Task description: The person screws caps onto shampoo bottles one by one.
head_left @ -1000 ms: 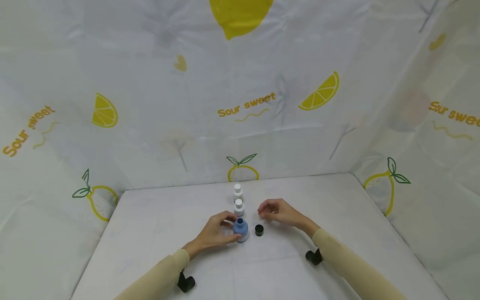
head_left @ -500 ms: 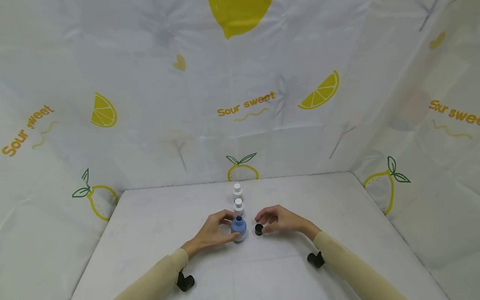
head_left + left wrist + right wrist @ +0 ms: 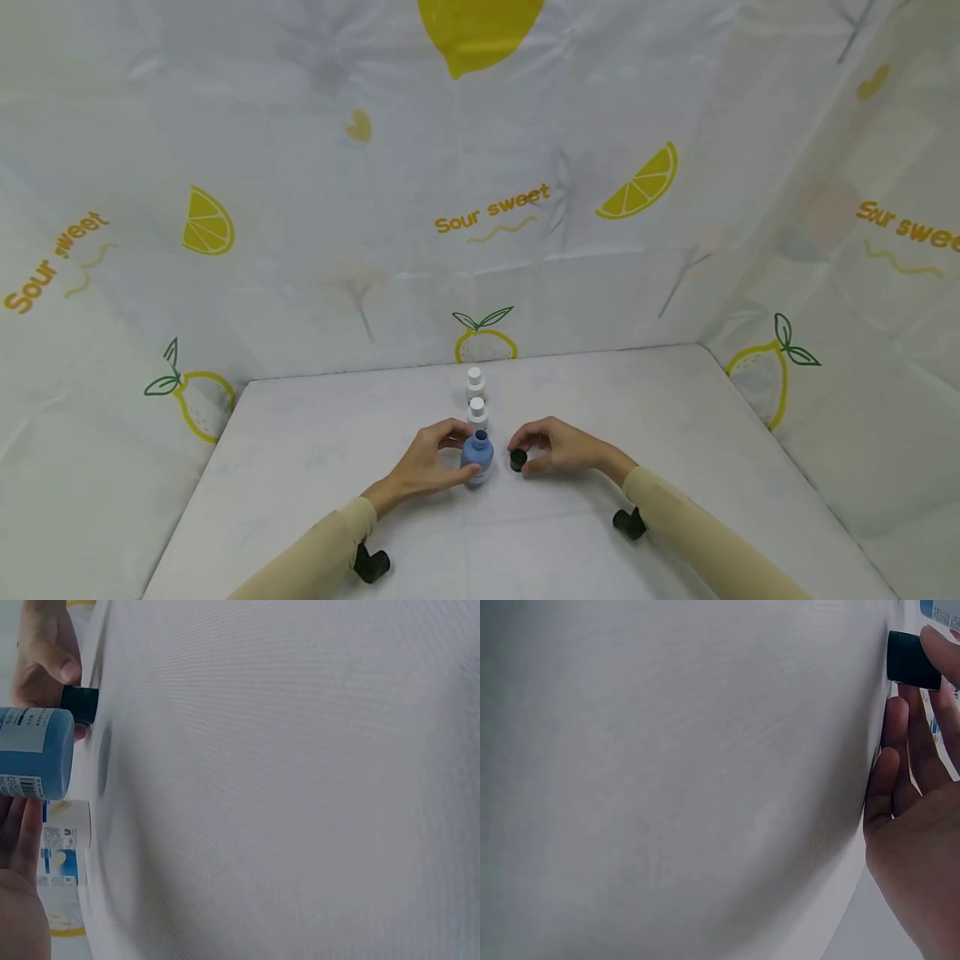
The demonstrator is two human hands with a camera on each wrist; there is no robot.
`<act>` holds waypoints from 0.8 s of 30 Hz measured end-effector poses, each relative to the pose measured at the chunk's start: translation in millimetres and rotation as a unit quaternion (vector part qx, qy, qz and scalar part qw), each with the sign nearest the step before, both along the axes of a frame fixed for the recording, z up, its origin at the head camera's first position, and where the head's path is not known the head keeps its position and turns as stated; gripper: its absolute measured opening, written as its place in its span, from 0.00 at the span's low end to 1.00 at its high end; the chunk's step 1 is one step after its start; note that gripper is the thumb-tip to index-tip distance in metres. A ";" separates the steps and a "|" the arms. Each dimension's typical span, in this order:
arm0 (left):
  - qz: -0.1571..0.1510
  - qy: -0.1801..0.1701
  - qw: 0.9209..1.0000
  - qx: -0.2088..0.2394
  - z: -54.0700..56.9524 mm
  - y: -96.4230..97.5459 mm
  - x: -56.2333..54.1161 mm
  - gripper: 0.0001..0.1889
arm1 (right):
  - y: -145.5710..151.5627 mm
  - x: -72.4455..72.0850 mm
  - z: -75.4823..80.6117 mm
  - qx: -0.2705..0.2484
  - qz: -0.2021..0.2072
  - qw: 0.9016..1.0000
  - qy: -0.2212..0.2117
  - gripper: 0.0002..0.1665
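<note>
My left hand (image 3: 429, 460) grips a blue bottle (image 3: 477, 455) upright, thumb at the near side and fingers behind. The bottle's neck is uncapped. In the left wrist view a gap shows between the bottle's base (image 3: 66, 761) and the tabletop. Just right of the bottle, my right hand (image 3: 564, 446) pinches a small dark cap (image 3: 518, 460) between thumb and fingers. Seen from the right wrist, the thumb lies against one side of the cap (image 3: 913, 660), close over the cloth, and the other fingers curve beyond it.
Two white bottles stand one behind the other past the blue bottle: the nearer white bottle (image 3: 477, 417) and the farther white bottle (image 3: 476, 387). A white cloth (image 3: 315, 442) covers the table. A lemon-printed curtain (image 3: 315, 283) borders the back and sides.
My right hand has come down and toward me onto the cap, its thumb and fingers closing round it. My left hand and the blue bottle have shifted slightly left.
</note>
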State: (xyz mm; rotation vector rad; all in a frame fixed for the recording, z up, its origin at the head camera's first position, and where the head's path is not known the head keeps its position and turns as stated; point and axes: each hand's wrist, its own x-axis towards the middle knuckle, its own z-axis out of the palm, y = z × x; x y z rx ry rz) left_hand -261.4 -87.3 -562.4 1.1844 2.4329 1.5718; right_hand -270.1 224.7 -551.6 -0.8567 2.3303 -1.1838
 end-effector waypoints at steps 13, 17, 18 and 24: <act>0.004 0.013 1.000 -0.006 5.6 -3.2 -0.8 0.25 | 0.9 -5.6 17.6 -0.008 0.002 1.000 0.004 0.18; 0.004 0.016 1.000 -0.006 7.3 -2.7 -1.8 0.25 | -3.1 -6.2 27.0 -0.031 -0.002 1.000 -0.007 0.18; 0.005 0.015 1.000 -0.006 8.2 -2.6 -1.7 0.25 | -4.3 -6.1 29.6 -0.034 -0.001 0.999 -0.007 0.18; 0.001 0.017 1.000 -0.007 10.1 -1.8 -1.9 0.24 | -12.4 -2.8 44.5 -0.061 -0.002 0.998 0.004 0.22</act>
